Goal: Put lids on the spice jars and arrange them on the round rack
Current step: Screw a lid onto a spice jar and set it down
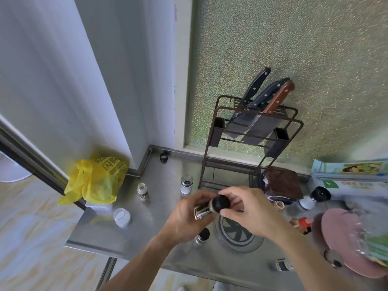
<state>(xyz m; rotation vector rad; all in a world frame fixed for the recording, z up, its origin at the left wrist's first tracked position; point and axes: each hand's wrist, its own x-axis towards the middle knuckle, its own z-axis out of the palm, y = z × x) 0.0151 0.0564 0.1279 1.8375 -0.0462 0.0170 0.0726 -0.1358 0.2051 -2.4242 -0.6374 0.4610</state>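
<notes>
My left hand (186,217) grips a small spice jar (201,212) with a dark label, held tilted above the steel counter (159,208). My right hand (247,208) has its fingertips around the black lid (220,203) sitting on that jar's mouth. The round rack (237,234), metal with dark spokes, lies right under my hands, partly hidden. A black-lidded jar (202,237) stands by the rack's left edge. Farther back stand a clear-capped shaker jar (186,184) and a small open white jar (143,191). A loose black lid (164,157) rests by the back wall.
A yellow plastic bag (94,181) sits at the counter's left corner, a white cup (121,216) in front of it. A knife rack (249,139) with three knives stands at the back. A brown cloth (283,181), a black-capped white bottle (315,197), a pink plate (344,238) and another jar (283,264) crowd the right.
</notes>
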